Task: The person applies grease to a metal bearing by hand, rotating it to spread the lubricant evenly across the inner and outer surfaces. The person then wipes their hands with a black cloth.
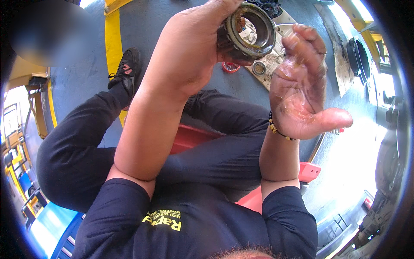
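Note:
My left hand [192,41] is raised at the top of the view, gripping a dark, greasy roller bearing [250,53] by its side. The bearing is tilted so that its round opening shows, with a brownish clump of grease inside the ring. Some of my left fingers are hidden behind it. To the right of the bearing and apart from it, my right hand [301,84] is held palm up. Its palm is smeared with shiny grease, the thumb stretches out sideways and the fingers curl slightly with nothing solid in them.
Beneath the hands, stained cardboard [267,75] lies on the blue-grey floor with a small metal ring [258,67]. Near it are a red round container [230,67] and a crumpled black bag [268,6]. My legs are bent around a red seat [194,137]. A black round part [358,60] lies right.

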A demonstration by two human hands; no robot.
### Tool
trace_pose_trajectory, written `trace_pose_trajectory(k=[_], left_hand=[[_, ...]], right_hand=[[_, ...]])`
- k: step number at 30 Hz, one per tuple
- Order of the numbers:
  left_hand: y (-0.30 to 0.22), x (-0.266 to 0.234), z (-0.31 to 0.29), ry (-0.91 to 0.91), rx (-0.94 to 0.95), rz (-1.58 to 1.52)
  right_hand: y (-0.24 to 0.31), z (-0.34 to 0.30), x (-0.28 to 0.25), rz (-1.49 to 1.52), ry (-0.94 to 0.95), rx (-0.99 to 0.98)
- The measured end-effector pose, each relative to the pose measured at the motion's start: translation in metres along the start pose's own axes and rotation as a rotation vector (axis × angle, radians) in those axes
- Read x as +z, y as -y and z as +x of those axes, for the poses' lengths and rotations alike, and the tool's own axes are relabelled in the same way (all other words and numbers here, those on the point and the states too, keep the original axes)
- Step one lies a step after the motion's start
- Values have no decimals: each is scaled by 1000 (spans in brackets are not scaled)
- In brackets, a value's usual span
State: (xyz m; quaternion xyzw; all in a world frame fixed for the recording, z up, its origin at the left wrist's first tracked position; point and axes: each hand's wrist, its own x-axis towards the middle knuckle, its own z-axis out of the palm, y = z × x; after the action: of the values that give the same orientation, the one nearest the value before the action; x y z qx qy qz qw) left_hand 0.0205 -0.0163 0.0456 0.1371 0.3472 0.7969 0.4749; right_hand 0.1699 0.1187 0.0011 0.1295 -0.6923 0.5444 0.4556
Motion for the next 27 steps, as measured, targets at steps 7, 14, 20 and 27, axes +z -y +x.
trace_pose_trajectory(k=[7,14,20,27], left_hand=[[1,2,1,86,-16,-60],[-17,22,-12,59,-10,-141],[-19,11,-10,37,21,-100],[0,9,-2,-4,7,32]], right_hand=[[-25,-1,-8,-340,-25,-111],[-16,-3,0,-624,-7,-140],[-2,2,-3,-709,28,-276],[-7,1,-3,-743,-86,-185]])
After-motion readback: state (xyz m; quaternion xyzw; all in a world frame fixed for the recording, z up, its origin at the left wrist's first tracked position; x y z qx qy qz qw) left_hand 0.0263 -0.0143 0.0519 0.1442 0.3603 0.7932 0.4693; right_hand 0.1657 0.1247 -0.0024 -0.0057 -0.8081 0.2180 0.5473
